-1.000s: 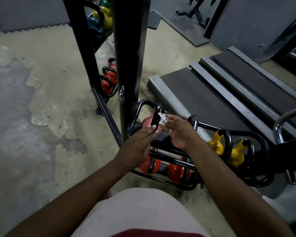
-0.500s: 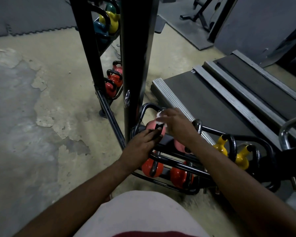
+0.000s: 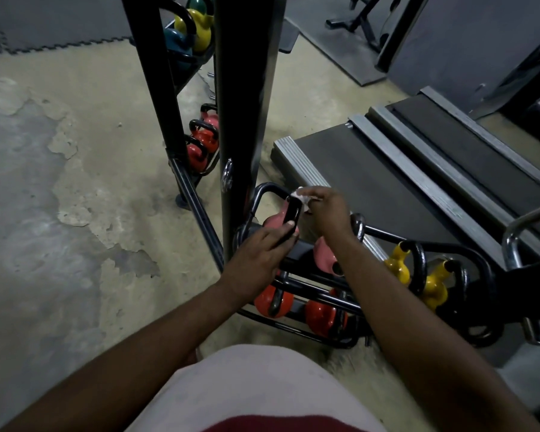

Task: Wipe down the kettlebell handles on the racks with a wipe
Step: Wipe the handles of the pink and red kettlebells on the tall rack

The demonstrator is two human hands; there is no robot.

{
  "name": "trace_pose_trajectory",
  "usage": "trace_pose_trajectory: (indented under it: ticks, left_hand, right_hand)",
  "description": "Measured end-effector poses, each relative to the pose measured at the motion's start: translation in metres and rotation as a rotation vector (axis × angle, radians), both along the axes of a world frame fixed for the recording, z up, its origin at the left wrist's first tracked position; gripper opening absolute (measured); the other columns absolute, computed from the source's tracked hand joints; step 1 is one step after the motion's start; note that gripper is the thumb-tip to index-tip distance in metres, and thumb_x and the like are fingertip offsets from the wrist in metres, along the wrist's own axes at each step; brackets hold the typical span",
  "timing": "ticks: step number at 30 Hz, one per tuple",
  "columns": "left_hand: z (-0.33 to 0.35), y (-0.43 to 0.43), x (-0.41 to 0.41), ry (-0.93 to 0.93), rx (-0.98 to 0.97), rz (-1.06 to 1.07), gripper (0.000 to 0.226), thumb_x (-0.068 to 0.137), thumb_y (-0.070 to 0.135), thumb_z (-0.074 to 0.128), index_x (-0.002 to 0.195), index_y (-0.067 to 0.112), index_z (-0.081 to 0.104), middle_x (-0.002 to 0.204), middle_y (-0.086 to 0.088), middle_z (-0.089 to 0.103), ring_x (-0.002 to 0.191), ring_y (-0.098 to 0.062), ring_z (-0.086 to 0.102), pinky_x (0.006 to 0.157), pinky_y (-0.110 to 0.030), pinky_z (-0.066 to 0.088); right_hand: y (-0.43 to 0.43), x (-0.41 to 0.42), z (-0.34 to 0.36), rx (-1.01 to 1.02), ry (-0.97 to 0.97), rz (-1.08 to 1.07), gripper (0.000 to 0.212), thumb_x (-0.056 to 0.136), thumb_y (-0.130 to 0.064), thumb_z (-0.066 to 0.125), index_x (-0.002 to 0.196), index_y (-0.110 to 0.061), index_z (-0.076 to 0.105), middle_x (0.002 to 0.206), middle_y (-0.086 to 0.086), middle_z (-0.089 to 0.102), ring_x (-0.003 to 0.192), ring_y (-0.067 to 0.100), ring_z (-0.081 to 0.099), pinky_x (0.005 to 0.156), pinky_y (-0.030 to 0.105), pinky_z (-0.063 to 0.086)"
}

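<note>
**Wipe on the handle of a pink kettlebell, top tier of the low rack**

The right hand (image 3: 328,210) pinches a small crumpled white wipe (image 3: 303,198) between its fingertips and presses it to the top of the black loop handle (image 3: 293,212) of a pink round kettlebell (image 3: 274,221). The handle is dark, glossy and upright, and the wipe is bunched against its upper right corner. The left hand (image 3: 260,255) holds the lower part of the same handle, its fingers (image 3: 286,233) close together and laid over the bar.

The kettlebell sits at the left end of the upper tier of a black tubular steel rack (image 3: 264,194), just beside a tall black upright post (image 3: 247,88). A second pink kettlebell (image 3: 323,255) stands next to it, partly hidden by the right forearm. Further right on that tier are two yellow kettlebells (image 3: 396,267) with black handles. Two orange kettlebells (image 3: 273,302) sit on the tier below.

The rack stands on a worn concrete floor (image 3: 75,213), with a grey treadmill belt (image 3: 371,182) behind it.
</note>
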State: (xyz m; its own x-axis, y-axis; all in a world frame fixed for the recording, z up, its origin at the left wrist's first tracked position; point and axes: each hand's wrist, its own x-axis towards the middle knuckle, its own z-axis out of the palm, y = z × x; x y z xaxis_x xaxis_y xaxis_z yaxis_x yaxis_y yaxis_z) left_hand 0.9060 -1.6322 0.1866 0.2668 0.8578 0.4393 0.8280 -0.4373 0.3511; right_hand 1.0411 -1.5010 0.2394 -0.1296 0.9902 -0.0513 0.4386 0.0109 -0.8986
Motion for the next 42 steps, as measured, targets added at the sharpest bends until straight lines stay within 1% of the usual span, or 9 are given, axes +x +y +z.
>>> trace_pose_trajectory:
  ticks: [3, 8, 14, 18, 22, 28, 34, 39, 42]
  left_hand:
    - [0.002, 0.007, 0.000, 0.016, -0.036, 0.019, 0.065, 0.075, -0.005, 0.071, 0.137, 0.006, 0.055, 0.146, -0.012, 0.049, 0.117, -0.026, 0.048, 0.096, -0.042, 0.049]
    - [0.005, 0.010, -0.002, 0.007, -0.066, 0.042, 0.059, 0.080, -0.004, 0.069, 0.136, 0.007, 0.056, 0.141, -0.012, 0.053, 0.114, -0.029, 0.052, 0.093, -0.044, 0.052]
    - [0.011, 0.006, -0.005, 0.005, -0.112, 0.066, 0.056, 0.085, 0.000, 0.056, 0.140, 0.010, 0.053, 0.143, -0.009, 0.053, 0.104, -0.026, 0.052, 0.079, -0.035, 0.053]
    - [0.011, 0.008, 0.001, 0.002, -0.139, 0.074, 0.060, 0.083, -0.003, 0.048, 0.141, 0.011, 0.052, 0.145, -0.006, 0.051, 0.099, -0.024, 0.052, 0.078, -0.034, 0.054]
    - [0.012, 0.007, 0.004, -0.034, -0.154, 0.088, 0.071, 0.074, -0.011, 0.068, 0.140, 0.014, 0.054, 0.144, -0.003, 0.052, 0.094, -0.022, 0.052, 0.073, -0.032, 0.056]
    - [0.010, 0.011, -0.003, -0.039, -0.143, 0.049, 0.073, 0.071, -0.015, 0.067, 0.137, 0.013, 0.055, 0.141, -0.005, 0.056, 0.092, -0.027, 0.057, 0.070, -0.041, 0.057]
    - [0.014, 0.012, -0.001, -0.008, -0.174, 0.046, 0.070, 0.076, -0.010, 0.066, 0.139, 0.016, 0.053, 0.143, -0.003, 0.054, 0.099, -0.026, 0.055, 0.065, -0.039, 0.057]
    - [0.006, 0.014, 0.001, -0.069, -0.190, 0.048, 0.064, 0.076, -0.005, 0.073, 0.134, 0.018, 0.058, 0.145, -0.001, 0.053, 0.105, -0.031, 0.059, 0.069, -0.038, 0.059]
    - [0.009, 0.012, 0.002, -0.054, -0.175, 0.069, 0.067, 0.072, -0.006, 0.074, 0.133, 0.016, 0.060, 0.144, -0.001, 0.053, 0.109, -0.032, 0.058, 0.069, -0.034, 0.059]
  right_hand:
    - [-0.003, 0.004, 0.000, -0.272, 0.198, -0.060, 0.037, 0.091, 0.009, 0.051, 0.091, -0.018, 0.077, 0.093, 0.008, 0.077, 0.082, 0.019, 0.071, 0.075, 0.033, 0.057]
    - [0.023, 0.002, -0.002, -0.163, -0.102, 0.115, 0.041, 0.085, 0.005, 0.057, 0.086, -0.029, 0.078, 0.094, 0.002, 0.077, 0.088, 0.025, 0.073, 0.087, 0.050, 0.058]
    - [0.032, -0.015, 0.061, 0.242, -0.742, 0.725, 0.021, 0.092, -0.009, 0.062, 0.106, -0.016, 0.077, 0.116, -0.004, 0.071, 0.107, 0.013, 0.063, 0.085, 0.016, 0.039]
    - [0.062, -0.022, 0.057, 0.137, -0.909, 0.740, 0.029, 0.094, -0.010, 0.059, 0.118, -0.022, 0.071, 0.120, -0.001, 0.069, 0.111, 0.017, 0.062, 0.082, 0.022, 0.037]
    - [0.068, -0.016, 0.037, 0.021, -0.860, 0.634, 0.031, 0.093, -0.009, 0.059, 0.121, -0.020, 0.070, 0.119, 0.004, 0.068, 0.103, 0.017, 0.061, 0.081, 0.028, 0.045]
    - [0.036, 0.008, 0.022, -0.026, -0.437, 0.340, 0.039, 0.085, 0.008, 0.059, 0.098, -0.023, 0.078, 0.106, -0.002, 0.075, 0.093, 0.009, 0.068, 0.088, 0.034, 0.058]
    - [0.051, -0.027, 0.064, 0.228, -0.935, 0.860, 0.031, 0.095, -0.001, 0.053, 0.112, -0.017, 0.073, 0.124, -0.001, 0.066, 0.114, 0.015, 0.059, 0.088, 0.020, 0.038]
    - [0.057, -0.059, 0.067, 0.216, -1.311, 1.162, 0.025, 0.097, -0.015, 0.056, 0.118, -0.018, 0.070, 0.127, 0.002, 0.061, 0.109, 0.019, 0.059, 0.089, 0.029, 0.051]
    - [0.057, -0.065, 0.074, 0.258, -1.443, 1.235, 0.024, 0.098, -0.019, 0.055, 0.118, -0.022, 0.067, 0.112, -0.005, 0.061, 0.088, 0.013, 0.058, 0.068, 0.023, 0.049]
